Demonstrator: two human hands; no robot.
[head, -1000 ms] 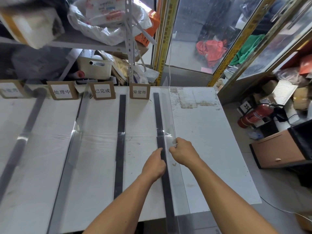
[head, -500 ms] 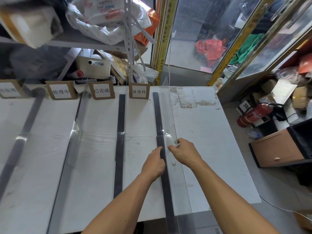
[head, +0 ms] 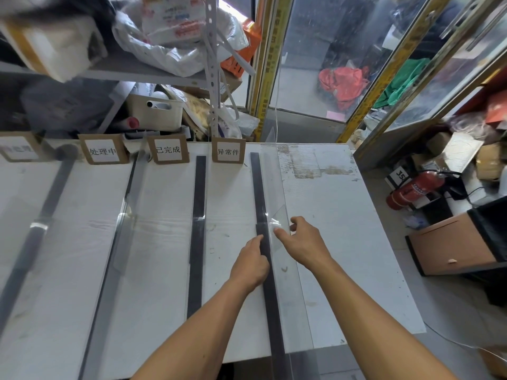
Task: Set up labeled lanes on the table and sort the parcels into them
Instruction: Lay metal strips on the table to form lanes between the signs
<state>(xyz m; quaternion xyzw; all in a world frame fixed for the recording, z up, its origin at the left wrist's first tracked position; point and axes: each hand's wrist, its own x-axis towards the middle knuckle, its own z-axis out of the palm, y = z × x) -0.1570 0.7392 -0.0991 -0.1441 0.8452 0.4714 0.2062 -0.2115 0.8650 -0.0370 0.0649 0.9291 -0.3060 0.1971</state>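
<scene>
Two bare forearms reach from the near edge over the white table point(head: 343, 229). The left hand point(head: 251, 266) rests on the rightmost dark strip point(head: 270, 292), fingers loosely curled, index tip pressing the strip's left edge. Just right of it, the right hand point(head: 303, 244) pinches the top edge of a clear plastic divider point(head: 285, 259) that stands on that strip, thumb on the near face and fingers curled over the far side. To the left lie three more dark strips, well apart, marking lanes; no parcels lie in the lanes. At the far edge stand four cardboard labels: 异常件 point(head: 228, 150), 已完成 point(head: 168, 149), 处理中 point(head: 103, 152), and a blurred one point(head: 19, 148). Beyond the table, shelves point(head: 137, 71) hold bags and boxes; a red fire extinguisher point(head: 414, 189) lies on the floor at right
</scene>
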